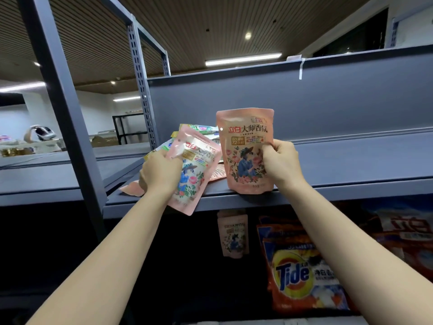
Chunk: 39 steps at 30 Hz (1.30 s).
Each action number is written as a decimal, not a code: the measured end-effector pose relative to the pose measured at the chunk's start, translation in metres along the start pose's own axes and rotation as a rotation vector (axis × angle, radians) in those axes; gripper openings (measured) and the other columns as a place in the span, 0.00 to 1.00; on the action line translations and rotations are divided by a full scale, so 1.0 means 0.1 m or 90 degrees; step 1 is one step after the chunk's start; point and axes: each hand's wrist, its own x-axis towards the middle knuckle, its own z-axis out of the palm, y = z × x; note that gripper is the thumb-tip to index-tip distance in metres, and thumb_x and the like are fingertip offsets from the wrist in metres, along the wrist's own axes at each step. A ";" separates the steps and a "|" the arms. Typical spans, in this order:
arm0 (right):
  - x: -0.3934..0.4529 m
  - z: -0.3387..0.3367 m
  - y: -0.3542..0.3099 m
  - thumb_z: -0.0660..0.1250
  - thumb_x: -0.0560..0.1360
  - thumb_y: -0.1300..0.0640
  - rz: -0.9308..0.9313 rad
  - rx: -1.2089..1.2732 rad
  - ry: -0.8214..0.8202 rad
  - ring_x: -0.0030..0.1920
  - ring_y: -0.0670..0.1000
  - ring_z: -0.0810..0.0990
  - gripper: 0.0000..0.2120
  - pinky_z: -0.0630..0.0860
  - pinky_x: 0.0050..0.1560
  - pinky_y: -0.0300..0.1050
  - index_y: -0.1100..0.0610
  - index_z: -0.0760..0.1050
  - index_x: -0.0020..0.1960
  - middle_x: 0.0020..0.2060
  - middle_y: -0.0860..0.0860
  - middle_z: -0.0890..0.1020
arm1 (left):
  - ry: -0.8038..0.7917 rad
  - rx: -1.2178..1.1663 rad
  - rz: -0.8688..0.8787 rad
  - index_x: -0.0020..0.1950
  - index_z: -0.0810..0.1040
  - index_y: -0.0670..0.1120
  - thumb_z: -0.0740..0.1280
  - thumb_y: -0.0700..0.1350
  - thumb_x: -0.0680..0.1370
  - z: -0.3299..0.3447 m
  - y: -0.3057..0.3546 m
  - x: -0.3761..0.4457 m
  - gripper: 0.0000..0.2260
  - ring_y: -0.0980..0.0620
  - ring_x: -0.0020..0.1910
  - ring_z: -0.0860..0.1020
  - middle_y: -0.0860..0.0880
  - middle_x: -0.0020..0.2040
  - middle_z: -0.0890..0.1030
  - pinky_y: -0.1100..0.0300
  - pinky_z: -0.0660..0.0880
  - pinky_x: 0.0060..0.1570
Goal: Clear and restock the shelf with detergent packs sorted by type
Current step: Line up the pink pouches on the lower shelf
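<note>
Right hand (280, 164) holding upright pink pouch (246, 148), left hand (159, 171) gripping tilted pouch (194, 174)

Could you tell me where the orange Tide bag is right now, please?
The Tide bag sits low and right of centre in the head view, under the grey shelf, below the right hand.

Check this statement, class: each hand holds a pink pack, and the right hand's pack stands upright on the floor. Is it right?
One detail is wrong. The right hand stands its pink pack upright on the shelf, not the floor. The head view shows this. The left hand does hold the other pink pack.
</note>
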 end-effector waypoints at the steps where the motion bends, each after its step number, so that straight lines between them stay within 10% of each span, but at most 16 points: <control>1: -0.06 -0.02 0.00 0.57 0.79 0.57 -0.005 0.004 0.016 0.46 0.53 0.82 0.16 0.80 0.46 0.51 0.55 0.80 0.38 0.38 0.48 0.83 | 0.009 -0.043 -0.017 0.39 0.79 0.42 0.64 0.44 0.71 -0.01 -0.01 -0.06 0.06 0.42 0.38 0.73 0.45 0.36 0.78 0.57 0.65 0.36; 15: -0.82 -0.35 0.74 0.56 0.77 0.59 -0.012 -0.115 0.022 0.32 0.59 0.78 0.17 0.71 0.30 0.51 0.64 0.72 0.32 0.29 0.59 0.80 | 0.082 -0.279 -0.166 0.24 0.57 0.47 0.62 0.44 0.69 0.30 -0.61 -1.08 0.18 0.51 0.25 0.56 0.54 0.21 0.57 0.59 0.53 0.28; 25: -0.99 -0.04 1.48 0.53 0.80 0.62 0.439 -0.084 -0.234 0.31 0.49 0.64 0.14 0.59 0.30 0.43 0.56 0.62 0.35 0.32 0.51 0.65 | -0.084 -0.348 -0.313 0.31 0.74 0.41 0.63 0.38 0.71 0.79 -1.43 -1.45 0.08 0.48 0.34 0.73 0.45 0.31 0.74 0.55 0.69 0.36; 34: -0.78 0.42 2.09 0.50 0.82 0.60 0.549 -0.096 -0.128 0.55 0.62 0.75 0.17 0.66 0.48 0.47 0.66 0.69 0.65 0.52 0.62 0.76 | -0.077 -0.397 -0.508 0.59 0.75 0.34 0.63 0.34 0.78 1.22 -1.85 -1.32 0.11 0.40 0.53 0.77 0.38 0.55 0.78 0.53 0.70 0.48; 39: -0.78 0.72 2.37 0.51 0.80 0.61 0.563 -0.052 -0.084 0.54 0.61 0.77 0.13 0.73 0.56 0.51 0.61 0.73 0.58 0.49 0.60 0.77 | -0.134 -0.352 -0.475 0.48 0.78 0.38 0.60 0.32 0.77 1.43 -2.07 -1.23 0.08 0.48 0.35 0.75 0.40 0.45 0.79 0.62 0.72 0.28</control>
